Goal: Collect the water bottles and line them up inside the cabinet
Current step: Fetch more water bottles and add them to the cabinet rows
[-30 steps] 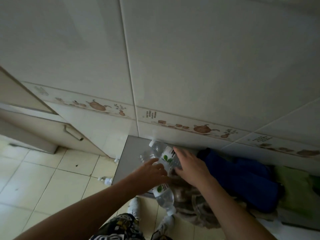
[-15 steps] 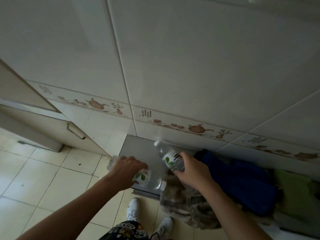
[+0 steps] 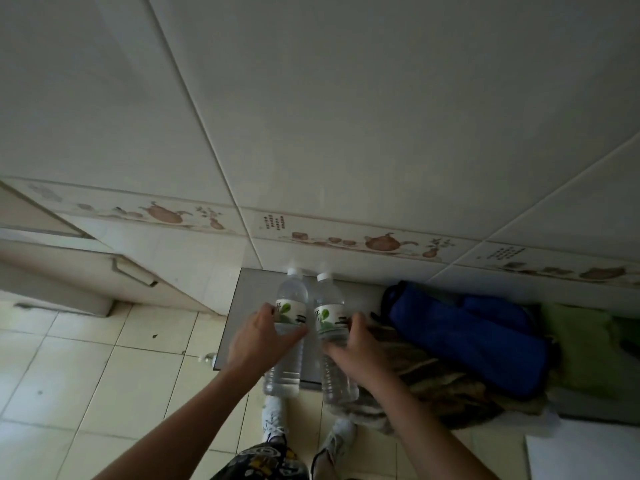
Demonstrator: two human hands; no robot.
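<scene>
- Head view, looking down: two clear water bottles side by side, caps pointing away toward the tiled wall (image 3: pixel 346 116), bottoms toward the person.
- Left bottle (image 3: pixel 289 327): see-through plastic, white cap, white label with a green leaf mark and dark lettering; ribbed lower body, water visible inside.
- Right bottle (image 3: pixel 330 332): same make, same white cap, same green-leaf label, just beside the left one and nearly parallel to it.
- Both bottles sit over the front edge of a grey surface (image 3: pixel 249 306) against the wall, their bottoms reaching past that edge over the floor tiles (image 3: pixel 86 375).
- Left hand (image 3: pixel 258 341) wraps the left bottle at label height, thumb lying across the front below the label, fingers curled round the far side — a firm hold.
- Right hand (image 3: pixel 356 351) grips the right bottle just below its label, fingers curled round the right side, thumb across the near side — also a closed hold on the bottle.
- Both forearms come up from the bottom of the frame, bare, angling in toward each other.
- Right of the bottles: a rumpled brownish cloth (image 3: pixel 433 375) under the right wrist, then a blue bag (image 3: pixel 467 334), then something green (image 3: pixel 581 344) further along.
- Another small bottle cap (image 3: pixel 206 358) peeks out on the floor beside the grey surface's left corner.
- Far left, a pale cabinet (image 3: pixel 69 268) with a bar handle (image 3: pixel 133 271), well apart from the bottles.
- Down below, two white shoes (image 3: pixel 273 417) on the tiles.
</scene>
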